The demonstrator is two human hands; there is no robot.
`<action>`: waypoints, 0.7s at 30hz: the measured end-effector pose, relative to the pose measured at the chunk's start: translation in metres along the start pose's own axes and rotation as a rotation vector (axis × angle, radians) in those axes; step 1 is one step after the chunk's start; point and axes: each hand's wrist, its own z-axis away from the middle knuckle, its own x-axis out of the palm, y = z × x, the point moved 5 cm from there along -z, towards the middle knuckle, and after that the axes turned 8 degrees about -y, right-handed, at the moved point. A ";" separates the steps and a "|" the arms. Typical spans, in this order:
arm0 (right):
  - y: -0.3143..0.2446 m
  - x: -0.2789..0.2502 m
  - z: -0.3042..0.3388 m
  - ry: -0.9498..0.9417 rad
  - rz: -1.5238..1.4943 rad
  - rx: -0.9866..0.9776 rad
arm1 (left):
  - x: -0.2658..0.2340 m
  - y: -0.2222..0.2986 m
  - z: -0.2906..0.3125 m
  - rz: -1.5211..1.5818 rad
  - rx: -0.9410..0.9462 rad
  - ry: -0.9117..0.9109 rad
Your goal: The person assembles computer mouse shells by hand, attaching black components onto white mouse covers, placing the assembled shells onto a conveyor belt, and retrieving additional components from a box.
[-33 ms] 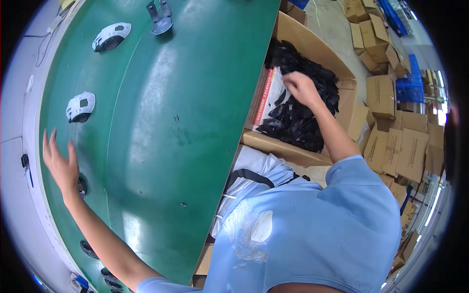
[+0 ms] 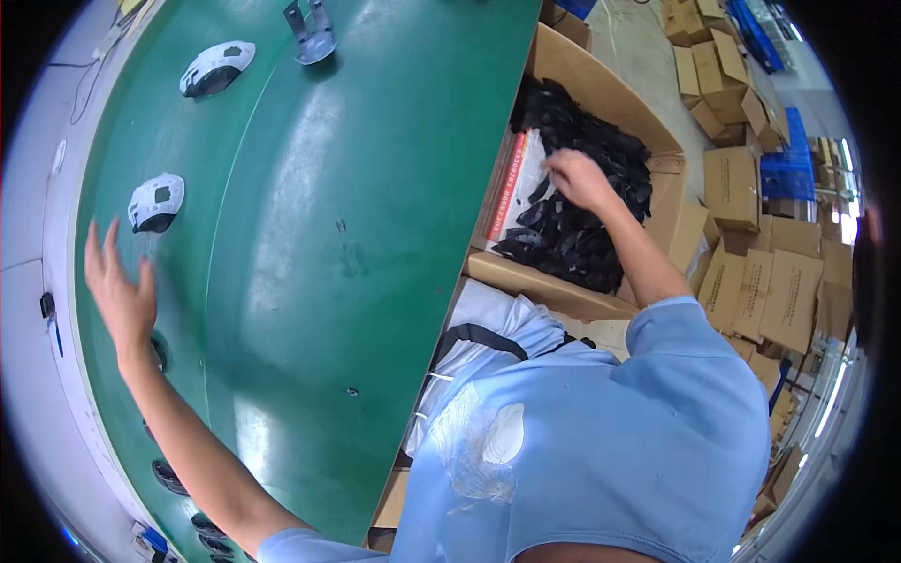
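My left hand (image 2: 122,293) reaches out over the far left side of the green table, fingers spread and nothing in it. Just beyond its fingertips sits a white shell part (image 2: 157,204) with a square hole and a black lower section. My right hand (image 2: 579,178) is over an open carton, its fingers curled together above a heap of black plastic pieces (image 2: 563,235). Whatever its fingertips hold, if anything, is hidden. Beside that hand, a white sheet with a red printed edge (image 2: 514,188) lies along the carton's left side.
Another white shell (image 2: 218,68) and a grey pronged part (image 2: 314,42) stand farther up the green table (image 2: 282,310). Several black parts (image 2: 170,477) lie at its lower left. The open carton (image 2: 601,84) adjoins the table's right edge. Closed cartons (image 2: 730,183) are stacked at right.
My left hand has moved slightly farther out, toward the nearer white shell. The right hand has shifted down a little over the black pieces.
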 end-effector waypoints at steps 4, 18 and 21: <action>0.011 0.060 -0.003 -0.282 0.096 -0.016 | 0.037 0.031 -0.048 0.069 -0.013 -0.364; 0.071 0.002 -0.004 0.275 -0.341 0.046 | 0.026 0.016 0.002 0.432 -0.452 -0.280; -0.079 -0.079 -0.017 0.602 -0.492 -0.020 | 0.023 0.033 0.048 0.391 -0.324 0.138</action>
